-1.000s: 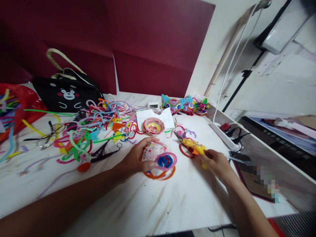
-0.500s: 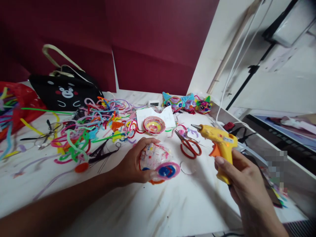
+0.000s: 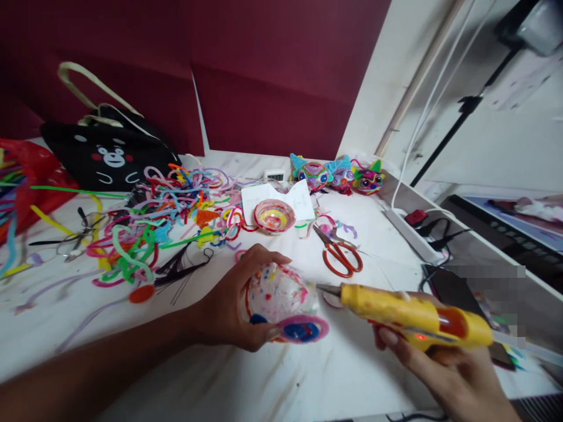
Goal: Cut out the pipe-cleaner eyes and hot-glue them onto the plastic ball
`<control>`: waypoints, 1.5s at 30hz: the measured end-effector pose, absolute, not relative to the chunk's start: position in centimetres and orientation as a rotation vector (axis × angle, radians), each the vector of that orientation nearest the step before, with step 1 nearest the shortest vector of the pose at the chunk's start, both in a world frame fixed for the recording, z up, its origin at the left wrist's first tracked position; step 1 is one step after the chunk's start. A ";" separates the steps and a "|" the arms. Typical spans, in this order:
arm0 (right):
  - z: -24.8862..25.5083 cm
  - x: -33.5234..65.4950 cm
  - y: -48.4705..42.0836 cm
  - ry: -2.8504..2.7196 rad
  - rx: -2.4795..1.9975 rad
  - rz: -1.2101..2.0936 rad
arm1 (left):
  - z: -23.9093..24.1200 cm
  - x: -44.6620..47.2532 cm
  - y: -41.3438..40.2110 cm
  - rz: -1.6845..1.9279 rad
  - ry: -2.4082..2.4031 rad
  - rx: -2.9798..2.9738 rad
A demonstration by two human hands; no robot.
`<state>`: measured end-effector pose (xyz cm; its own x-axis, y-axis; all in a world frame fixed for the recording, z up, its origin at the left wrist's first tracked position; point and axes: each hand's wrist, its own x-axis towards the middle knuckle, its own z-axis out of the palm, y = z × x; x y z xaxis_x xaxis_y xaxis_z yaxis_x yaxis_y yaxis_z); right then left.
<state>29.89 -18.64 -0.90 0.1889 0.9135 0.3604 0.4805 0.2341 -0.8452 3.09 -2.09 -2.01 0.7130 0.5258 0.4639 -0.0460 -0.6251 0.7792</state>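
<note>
My left hand is wrapped around a rounded, whitish craft piece speckled with red, pink and yellow. On its near side sits a blue coiled disc with a pink rim, like an eye. A yellow hot glue gun is in the grip of my right hand, its indicator light glowing orange. The metal nozzle points left and is close to the craft piece's right side; I cannot tell if it touches. Red-handled scissors lie beyond the nozzle.
A coiled, colourful bowl sits on white paper. Tangled pipe cleaners spread left, near a black bag and eyeglasses. Decorated figures stand at the back. A power strip with cables lies right.
The glue gun has swung down and left, from upright to nearly level, its nozzle now near the craft piece. My left hand and the piece sit slightly lower in view.
</note>
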 end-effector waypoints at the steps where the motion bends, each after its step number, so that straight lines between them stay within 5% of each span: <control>1: -0.9 30.0 -18.8 -1.505 -1.415 0.488 | -2.0 3.1 -2.1 0.888 0.358 2.098; 10: -1.9 31.6 -21.0 -1.776 -1.583 0.197 | -2.0 3.2 -2.5 0.899 0.354 2.140; 45: -0.8 33.4 -21.4 -1.862 -1.629 0.404 | -1.1 3.6 -3.2 0.869 0.270 2.142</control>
<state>33.45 -21.36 -0.82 -0.0426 0.9670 0.2514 0.7759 0.1906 -0.6014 3.55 -3.22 -1.13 0.7420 0.4516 0.4955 -0.0918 -0.6636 0.7424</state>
